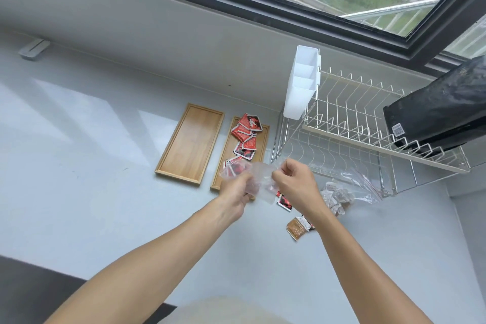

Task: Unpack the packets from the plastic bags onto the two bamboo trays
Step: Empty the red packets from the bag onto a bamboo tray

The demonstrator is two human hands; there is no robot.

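A white wire dish rack (349,123) stands at the pale grey desk's (79,166) right, a white plastic cutlery holder (302,87) clipped on, a black glossy bag (441,110) lying across it.

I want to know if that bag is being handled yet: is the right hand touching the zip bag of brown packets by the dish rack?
Apart. The head view shows bare counter between the right hand and the zip bag of brown packets.

We see two bamboo trays (190,143) of smooth, matt wood grain, glossy red foil packets (246,127), a thin clear plastic bag (259,176) crinkled in our hands, a white-coated wire dish rack (349,123), and a smooth, faintly reflective grey counter (79,166).
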